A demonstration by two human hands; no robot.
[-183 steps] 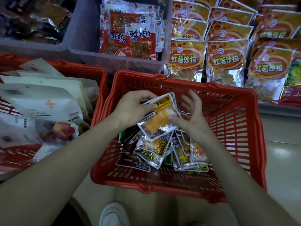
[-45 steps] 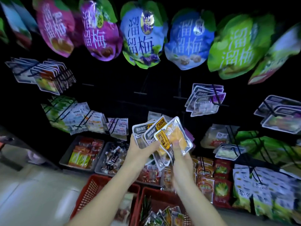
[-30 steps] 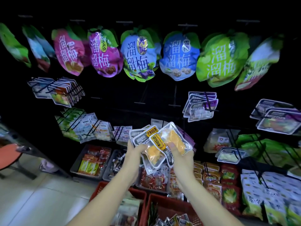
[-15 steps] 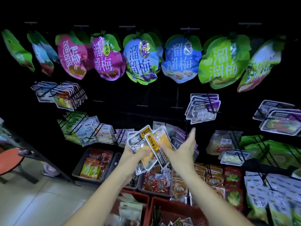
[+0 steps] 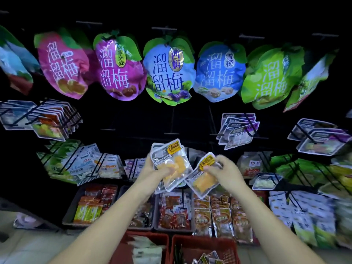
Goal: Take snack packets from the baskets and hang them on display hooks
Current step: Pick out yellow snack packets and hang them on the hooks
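Nearest, bottom edge: two red baskets side by side, left basket (image 5: 123, 246) with pale bags (image 5: 146, 252) inside, right basket (image 5: 200, 238) with a few small clear packets (image 5: 207, 259) at its near end. Above those, both bare forearms raised toward the rack. Left hand (image 5: 152, 168) clamped round a small stack of mango packets (image 5: 171, 161), thumb curled across the front, other fingers hidden behind; stack roughly upright, slightly tilted, yellow label at top right. Right hand (image 5: 224, 168) pinching a single mango packet (image 5: 204, 181) by its upper end at the yellow label, thumb and fingertips closed on it, packet hanging tilted down and left. Single packet just beside the stack, near edges touching or overlapping, cannot tell which. Both held in mid-air in front of the rack. Behind and below the hands: grey trays (image 5: 70, 208) of red and yellow snack packs, low on the rack. Farther back: black display hooks (image 5: 250, 121) on a dark panel, several loaded, with white-green sachets (image 5: 85, 164) at left and purple-trimmed clear packets (image 5: 236, 136) up and right of the hands. Farthest, top row: large plum bags (image 5: 169, 73) in pink, purple, blue and green, hanging side by side.
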